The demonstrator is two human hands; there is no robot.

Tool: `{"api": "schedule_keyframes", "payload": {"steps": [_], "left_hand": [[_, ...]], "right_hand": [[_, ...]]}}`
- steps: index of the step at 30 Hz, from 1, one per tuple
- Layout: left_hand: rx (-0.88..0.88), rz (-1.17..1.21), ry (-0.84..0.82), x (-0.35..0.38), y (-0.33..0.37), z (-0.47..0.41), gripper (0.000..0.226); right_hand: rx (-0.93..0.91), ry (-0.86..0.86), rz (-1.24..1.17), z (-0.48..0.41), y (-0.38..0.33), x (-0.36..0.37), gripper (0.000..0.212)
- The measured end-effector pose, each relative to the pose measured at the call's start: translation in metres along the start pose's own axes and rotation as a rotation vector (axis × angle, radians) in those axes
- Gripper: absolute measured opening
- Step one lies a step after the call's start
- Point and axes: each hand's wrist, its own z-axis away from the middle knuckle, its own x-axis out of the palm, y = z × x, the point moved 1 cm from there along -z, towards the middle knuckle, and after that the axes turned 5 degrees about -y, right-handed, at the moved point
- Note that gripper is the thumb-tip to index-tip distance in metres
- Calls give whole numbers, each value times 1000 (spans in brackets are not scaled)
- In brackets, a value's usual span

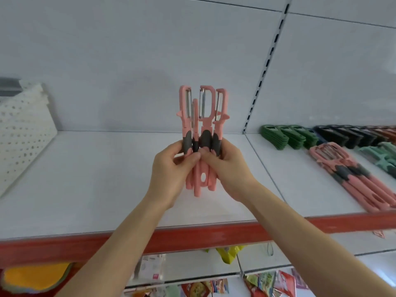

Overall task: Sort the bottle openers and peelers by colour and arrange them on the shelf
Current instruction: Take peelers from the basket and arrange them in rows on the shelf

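Both of my hands hold a bunch of several pink peelers [203,116] with dark grey grips, upright, blades up, above the white shelf [107,179]. My left hand [171,170] grips the bunch from the left, my right hand [225,166] from the right, thumbs meeting at the grey grips. On the right shelf section lie a pile of pink peelers [351,174], mint green peelers [385,155], a row of dark green bottle openers [289,136], black bottle openers [342,133] and reddish-brown ones [383,130] at the far right.
A white perforated panel [21,129] leans at the shelf's left end. The shelf has a red front edge [192,236]. A slotted upright [265,67] divides the back wall. Packaged goods hang and lie on the level below [214,284].
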Motion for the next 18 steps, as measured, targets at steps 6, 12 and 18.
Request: {"api": "schedule_keyframes", "payload": {"steps": [6, 12, 18], "left_hand": [[-68, 167, -127, 56, 9, -13, 15], [-142, 171, -211, 151, 12, -7, 33], [-208, 220, -237, 255, 10, -1, 29]], "right_hand": [[68, 130, -20, 14, -8, -59, 6], [83, 268, 119, 52, -14, -147, 16], [109, 285, 309, 78, -5, -244, 7]]}}
